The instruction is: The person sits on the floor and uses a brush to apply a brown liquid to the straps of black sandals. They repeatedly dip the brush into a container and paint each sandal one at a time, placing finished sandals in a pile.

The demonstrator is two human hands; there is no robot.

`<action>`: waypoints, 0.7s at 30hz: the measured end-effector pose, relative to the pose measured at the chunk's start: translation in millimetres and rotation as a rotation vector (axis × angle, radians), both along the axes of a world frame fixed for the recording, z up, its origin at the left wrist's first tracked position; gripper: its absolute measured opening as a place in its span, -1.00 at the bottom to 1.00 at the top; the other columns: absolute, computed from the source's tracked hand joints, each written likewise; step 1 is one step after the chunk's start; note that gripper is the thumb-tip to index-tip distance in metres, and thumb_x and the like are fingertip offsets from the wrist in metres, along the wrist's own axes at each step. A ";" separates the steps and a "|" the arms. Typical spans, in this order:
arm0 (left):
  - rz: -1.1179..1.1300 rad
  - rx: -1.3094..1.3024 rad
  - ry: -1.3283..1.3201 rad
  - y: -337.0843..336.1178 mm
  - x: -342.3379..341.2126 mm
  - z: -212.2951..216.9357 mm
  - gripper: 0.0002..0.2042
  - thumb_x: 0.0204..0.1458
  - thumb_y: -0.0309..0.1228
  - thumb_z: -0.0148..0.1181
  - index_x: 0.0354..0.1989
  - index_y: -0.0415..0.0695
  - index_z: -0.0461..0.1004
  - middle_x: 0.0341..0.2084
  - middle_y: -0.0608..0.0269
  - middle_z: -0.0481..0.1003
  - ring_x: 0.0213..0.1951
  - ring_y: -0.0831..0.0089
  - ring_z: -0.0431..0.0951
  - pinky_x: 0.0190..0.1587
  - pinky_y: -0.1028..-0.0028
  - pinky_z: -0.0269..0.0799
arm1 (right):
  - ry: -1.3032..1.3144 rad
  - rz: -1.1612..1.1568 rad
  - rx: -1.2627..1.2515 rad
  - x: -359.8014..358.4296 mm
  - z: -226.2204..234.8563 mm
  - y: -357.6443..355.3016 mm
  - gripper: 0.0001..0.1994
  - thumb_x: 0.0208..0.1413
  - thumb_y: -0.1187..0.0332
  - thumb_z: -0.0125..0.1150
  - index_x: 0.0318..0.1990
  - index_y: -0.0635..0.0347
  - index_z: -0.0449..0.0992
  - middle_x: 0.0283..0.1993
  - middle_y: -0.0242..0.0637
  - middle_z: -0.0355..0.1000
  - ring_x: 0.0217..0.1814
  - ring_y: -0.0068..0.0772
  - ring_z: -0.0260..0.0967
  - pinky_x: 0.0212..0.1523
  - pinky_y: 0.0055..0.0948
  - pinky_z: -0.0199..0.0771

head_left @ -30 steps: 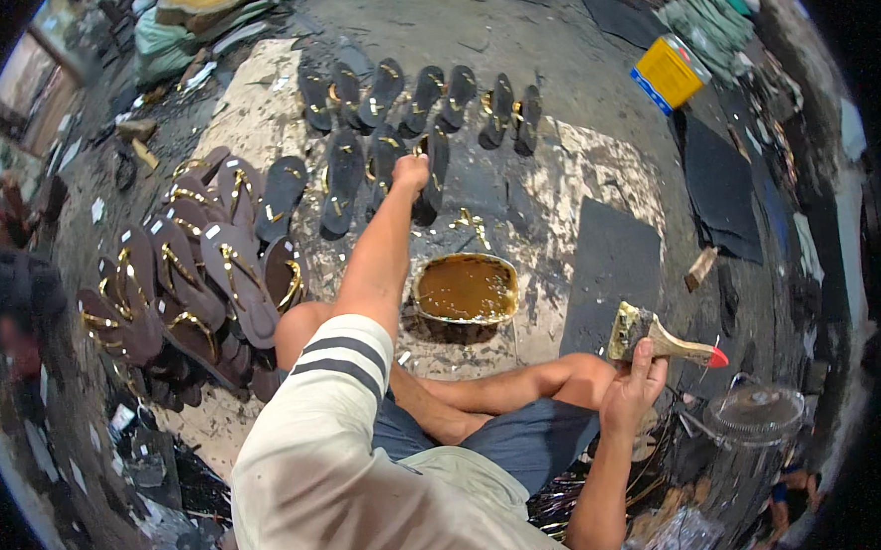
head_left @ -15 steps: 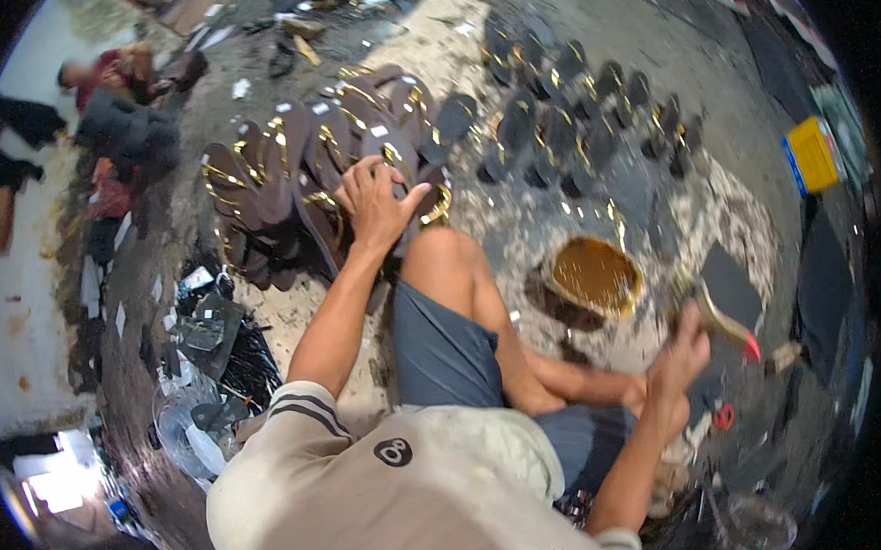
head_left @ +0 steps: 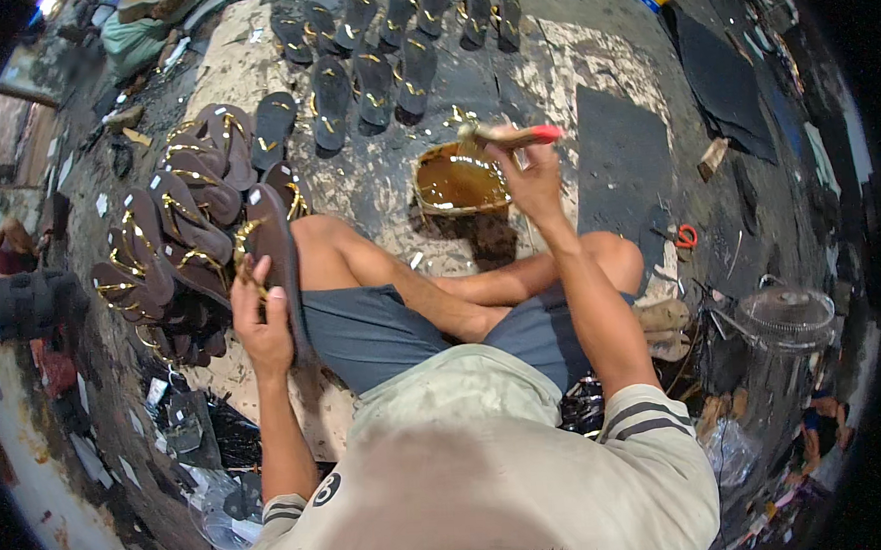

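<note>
A brown flip-flop (head_left: 277,234) with a gold strap stands lengthwise beside my left knee, my left hand (head_left: 264,324) closed around its edge and strap. Just left of it lies a heap of similar brown flip-flops (head_left: 189,223), some with small white labels. In my right hand (head_left: 533,182) is a brush (head_left: 543,133) with a red-tipped handle, its bristles pointing left over a bowl (head_left: 457,211) of glossy amber-brown liquid. Whether the bristles touch the liquid, I cannot tell.
Rows of dark flip-flop soles with gold straps (head_left: 371,84) lie beyond the bowl. Dark flat sheets (head_left: 622,156) spread to the right, near red-handled scissors (head_left: 686,236). A wire-caged fan (head_left: 786,317) is at the right; scraps and plastic bags (head_left: 214,506) lie at the lower left.
My left hand, resting on the heap before, now holds one flip-flop by my knee. My right hand has brought the brush from over the dark sheet to the bowl. The view has turned.
</note>
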State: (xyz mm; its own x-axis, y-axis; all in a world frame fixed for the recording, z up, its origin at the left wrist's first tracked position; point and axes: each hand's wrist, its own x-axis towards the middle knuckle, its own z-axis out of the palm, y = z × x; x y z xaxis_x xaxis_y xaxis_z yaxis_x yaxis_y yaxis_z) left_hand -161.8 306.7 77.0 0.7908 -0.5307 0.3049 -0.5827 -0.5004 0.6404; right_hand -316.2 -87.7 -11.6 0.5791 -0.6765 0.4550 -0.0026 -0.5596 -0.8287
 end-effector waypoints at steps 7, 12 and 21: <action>-0.041 -0.283 0.304 -22.7 -3.3 4.6 -0.52 0.24 -0.30 0.12 0.29 -0.23 0.32 0.26 0.09 0.35 0.25 0.29 0.34 0.34 0.29 0.10 | 0.855 -0.184 -0.398 -90.4 38.6 -43.9 -0.70 0.15 0.14 0.32 -0.16 0.20 0.59 -0.23 -0.31 0.58 -0.19 -0.44 0.44 -0.18 -0.38 0.41; -0.309 -0.891 1.380 -96.9 -37.8 2.0 -0.46 0.31 -0.01 -0.11 0.28 -0.16 0.25 0.02 0.14 0.47 -0.04 0.38 0.53 0.08 0.37 0.44 | 0.041 -0.063 0.455 -8.2 109.1 41.0 -0.73 0.25 0.27 0.22 -0.10 0.33 0.55 -0.22 -0.36 0.55 -0.24 -0.62 0.41 -0.18 -0.51 0.44; -0.463 -1.022 1.863 -119.8 -57.3 -5.9 -0.48 0.33 0.02 -0.20 0.34 -0.01 0.17 0.06 0.14 0.47 0.01 0.26 0.54 0.09 0.30 0.49 | -0.152 0.533 0.458 -26.3 116.2 156.0 -0.67 0.20 0.31 0.23 0.07 0.25 0.44 0.04 -0.09 0.42 0.15 -0.16 0.37 0.23 -0.21 0.27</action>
